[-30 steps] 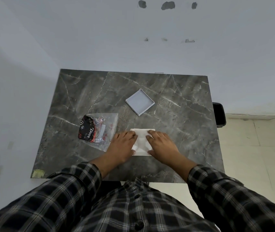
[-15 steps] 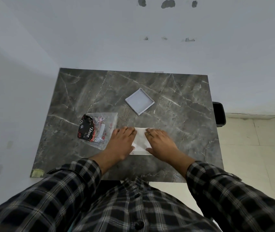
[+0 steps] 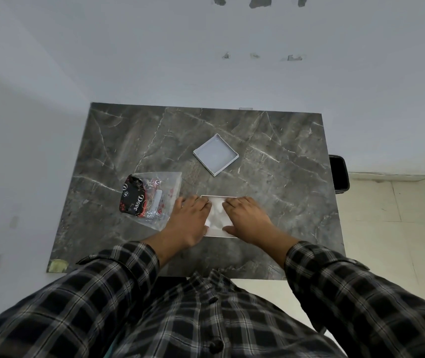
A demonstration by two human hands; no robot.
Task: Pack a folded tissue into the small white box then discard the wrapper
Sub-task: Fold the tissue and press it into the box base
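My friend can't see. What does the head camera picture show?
Two hands, left hand and right hand, press a white tissue flat on a dark marble table. A small white box sits beyond; a clear wrapper lies left.

The person wears a long-sleeved plaid shirt, black crossed by grey and off-white lines that make a grid of large and small squares. The left sleeve [image 3: 97, 282] and the right sleeve [image 3: 340, 282] each end in a buttoned-looking cuff just above the wrist, leaving the left hand [image 3: 189, 223] and the right hand [image 3: 248, 220] bare, with no ring, watch or glove visible. Down the shirt front [image 3: 206, 319], below the cuffs, runs a placket with two dark round buttons [image 3: 215, 346]. The open collar points lie just above the upper button, toward the hands.
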